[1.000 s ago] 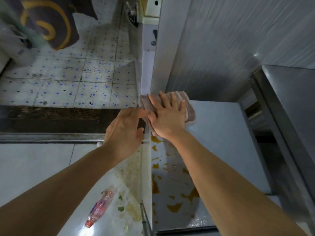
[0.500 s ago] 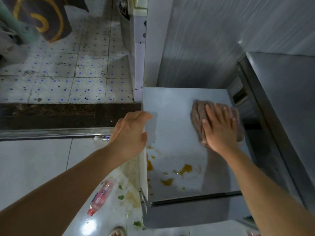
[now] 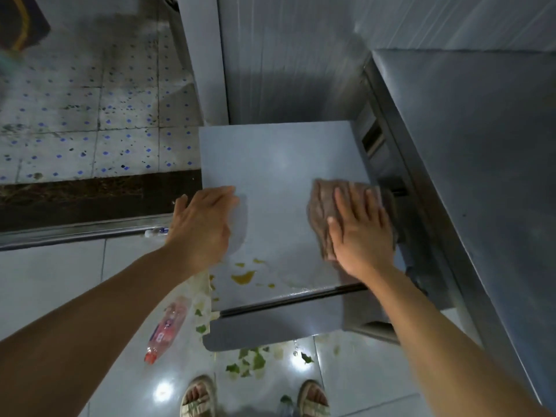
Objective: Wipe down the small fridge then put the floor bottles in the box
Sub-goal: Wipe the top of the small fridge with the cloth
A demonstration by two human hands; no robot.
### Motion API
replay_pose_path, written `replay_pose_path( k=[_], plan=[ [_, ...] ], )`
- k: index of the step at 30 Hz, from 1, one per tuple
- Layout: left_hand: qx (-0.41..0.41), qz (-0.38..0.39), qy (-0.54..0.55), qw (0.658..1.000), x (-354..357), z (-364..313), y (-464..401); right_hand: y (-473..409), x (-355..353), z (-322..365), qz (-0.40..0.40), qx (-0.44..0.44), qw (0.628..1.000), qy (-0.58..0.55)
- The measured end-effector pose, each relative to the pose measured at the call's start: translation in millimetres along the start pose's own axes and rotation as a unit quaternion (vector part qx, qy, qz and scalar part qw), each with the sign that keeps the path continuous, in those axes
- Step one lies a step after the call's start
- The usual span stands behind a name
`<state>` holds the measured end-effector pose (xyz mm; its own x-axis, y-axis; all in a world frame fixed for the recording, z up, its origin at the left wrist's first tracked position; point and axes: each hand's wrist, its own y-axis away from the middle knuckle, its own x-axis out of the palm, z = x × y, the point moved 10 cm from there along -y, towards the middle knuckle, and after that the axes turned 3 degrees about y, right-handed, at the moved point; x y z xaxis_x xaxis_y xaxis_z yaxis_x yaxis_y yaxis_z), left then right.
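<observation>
Pressing my right hand [image 3: 359,236] flat on the cloth [image 3: 323,212] at the fridge top's [image 3: 279,164] right edge, I'm bracing its left edge with my spread left hand [image 3: 201,227]; yellow spills [image 3: 242,277] are sitting near its front, a bottle [image 3: 165,329] lying on the floor [image 3: 60,281] left of it.

Single head cam, no second view to overlap. You're looking steeply down from above, close over the fridge top [image 3: 279,164]. Left hand [image 3: 200,227] sits centre-left, right hand [image 3: 361,233] centre-right, floor [image 3: 54,281] below them, your sandalled feet [image 3: 198,397] at frame bottom.
</observation>
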<state>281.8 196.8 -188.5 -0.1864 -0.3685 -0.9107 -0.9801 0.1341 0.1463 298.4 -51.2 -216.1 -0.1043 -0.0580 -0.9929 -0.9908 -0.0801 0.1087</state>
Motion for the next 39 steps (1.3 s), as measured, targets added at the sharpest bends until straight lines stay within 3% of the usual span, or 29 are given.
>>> replay_pose_path(
  k=[3, 7, 10, 15, 18, 24, 32, 39],
  plan=[
    [0.016, -0.014, -0.008, 1.000, -3.3, -4.4, 10.3, -13.2, 4.1, 10.0, 0.014, 0.066, 0.997, -0.039],
    [0.033, -0.008, -0.015, 0.999, -3.0, -6.6, 31.1, 55.6, 7.5, 109.1, -0.007, -0.125, 0.990, -0.056],
    [0.031, 0.006, -0.021, 0.999, -1.3, -5.9, 42.5, 102.4, 5.3, 107.0, -0.008, -0.181, 0.982, -0.048],
    [0.035, -0.004, 0.016, 0.999, -5.7, -0.6, 49.0, 63.0, 1.1, 3.9, 0.008, -0.006, 1.000, 0.009],
    [0.026, -0.033, 0.055, 0.998, -15.0, 7.4, 54.1, 60.9, 2.8, 19.7, 0.000, 0.058, 0.998, 0.008],
    [-0.023, -0.052, 0.081, 0.995, -24.4, 44.0, 62.7, 66.3, -2.6, 148.2, -0.014, -0.088, 0.995, -0.043],
    [-0.029, -0.054, 0.096, 0.994, -29.9, 68.9, 69.0, -76.4, -5.4, 223.4, 0.030, -0.128, 0.989, -0.069],
    [-0.016, -0.039, 0.131, 0.991, -35.0, 70.6, 75.2, 24.1, 0.6, 221.7, 0.024, -0.193, 0.981, -0.019]
  ],
)
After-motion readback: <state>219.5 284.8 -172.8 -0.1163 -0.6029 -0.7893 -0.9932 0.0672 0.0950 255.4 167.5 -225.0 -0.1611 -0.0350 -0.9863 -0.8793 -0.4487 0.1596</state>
